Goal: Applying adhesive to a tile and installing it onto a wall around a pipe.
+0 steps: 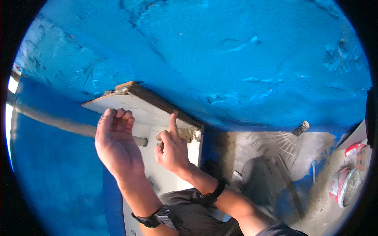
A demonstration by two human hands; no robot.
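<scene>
My left hand [120, 143] is raised with its palm toward me, fingers loosely bent and apart, nothing seen in them. It is in front of a white board [112, 103] with a rough brown wooden edge [157, 103]. My right hand [173, 153] stretches its index finger up to that edge, the fingertip at or touching it. Its other fingers are curled, and nothing shows between them. Behind my left hand runs a grey pipe or pole [63, 121], its end [142, 141] showing between the two hands. Both wrists wear black bands.
A blue painted wall [236, 59], rough in places, rises ahead and to the left. On the stained floor at right are a white-and-red bucket [344, 187], a red package [354, 149], a fan-shaped rake-like thing [285, 143] and a long strip [291, 187].
</scene>
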